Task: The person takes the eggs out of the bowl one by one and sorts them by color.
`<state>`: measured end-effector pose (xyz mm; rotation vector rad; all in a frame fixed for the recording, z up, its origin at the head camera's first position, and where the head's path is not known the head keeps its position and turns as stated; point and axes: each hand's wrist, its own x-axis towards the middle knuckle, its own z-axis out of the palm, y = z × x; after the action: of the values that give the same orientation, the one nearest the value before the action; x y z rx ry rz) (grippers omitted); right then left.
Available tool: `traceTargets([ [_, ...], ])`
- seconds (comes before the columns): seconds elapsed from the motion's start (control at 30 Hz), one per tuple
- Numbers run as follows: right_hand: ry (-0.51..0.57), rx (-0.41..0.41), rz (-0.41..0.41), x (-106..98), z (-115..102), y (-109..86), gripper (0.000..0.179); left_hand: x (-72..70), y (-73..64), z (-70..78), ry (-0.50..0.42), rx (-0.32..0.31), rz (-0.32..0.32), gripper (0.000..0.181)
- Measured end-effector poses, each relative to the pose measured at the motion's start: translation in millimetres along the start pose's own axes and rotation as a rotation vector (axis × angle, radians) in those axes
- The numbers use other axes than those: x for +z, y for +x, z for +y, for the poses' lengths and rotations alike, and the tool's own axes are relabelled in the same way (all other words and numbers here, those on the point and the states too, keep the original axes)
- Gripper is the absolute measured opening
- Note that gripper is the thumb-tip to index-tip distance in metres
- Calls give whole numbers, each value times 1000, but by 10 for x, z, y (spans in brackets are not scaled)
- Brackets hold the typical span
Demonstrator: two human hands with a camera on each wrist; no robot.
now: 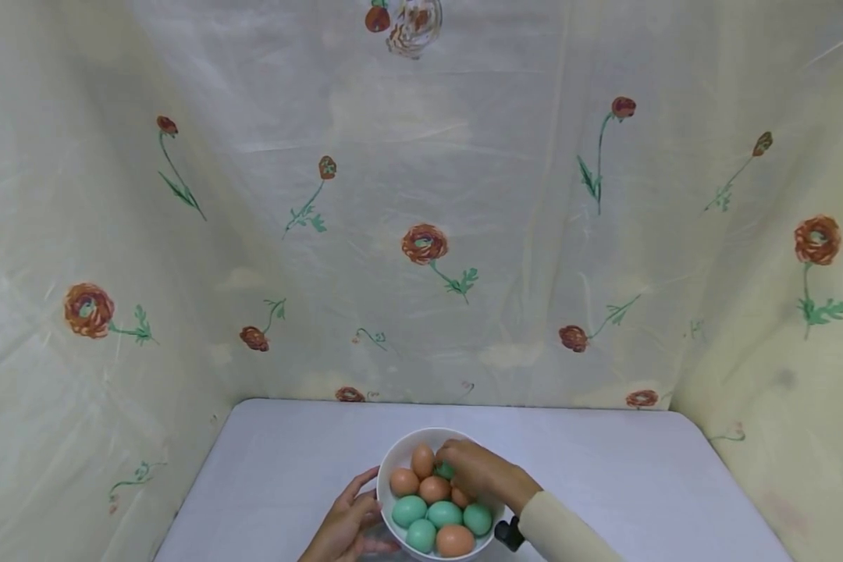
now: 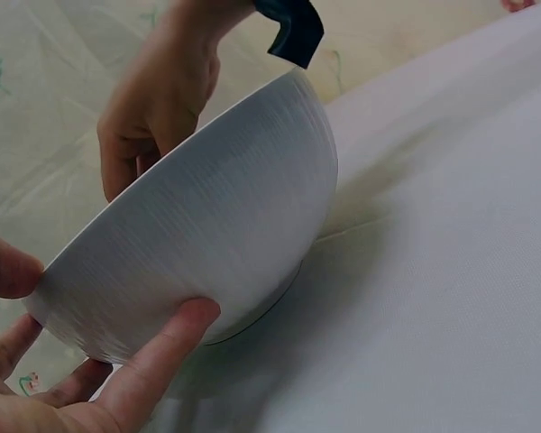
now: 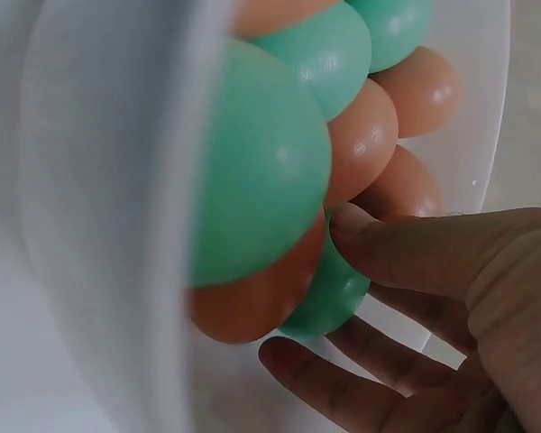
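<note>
While the right hand [image 1: 481,472] is pinching a green egg [image 3: 320,304] between thumb and fingers, brown eggs [image 1: 423,460] are sitting right beside that grip. Around it all, the white bowl [image 2: 225,207] is standing on the white tabletop [image 1: 281,468]; left of the grip, the left hand [image 1: 347,523] is resting spread fingers against its outer wall. Seemingly an egg is being placed or picked, I cannot tell which; either move is calling for a light touch and a steady bowl.
</note>
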<state>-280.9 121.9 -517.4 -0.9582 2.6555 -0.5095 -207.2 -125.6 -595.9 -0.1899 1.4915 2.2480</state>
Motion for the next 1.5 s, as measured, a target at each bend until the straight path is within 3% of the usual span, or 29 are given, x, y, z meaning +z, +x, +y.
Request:
traceTargets([
  [0.2,-126,-7,-28,-14,-24,77,39,-12,19,8,14,-9,10,73],
  [0.5,-186,-27,-75,19,-7,178,40,-9,9,12,21,0,1,73],
  [0.9,-168,-16,-47,53,9,192,34,-8,30,-12,15,7,-3,72],
  [1.17,-146,6,-46,17,26,160,40,11,33,-20,4,11,-2,73],
  [1.5,46,68,-18,-106,23,38,38,11,18,-20,6,8,-2,72],
])
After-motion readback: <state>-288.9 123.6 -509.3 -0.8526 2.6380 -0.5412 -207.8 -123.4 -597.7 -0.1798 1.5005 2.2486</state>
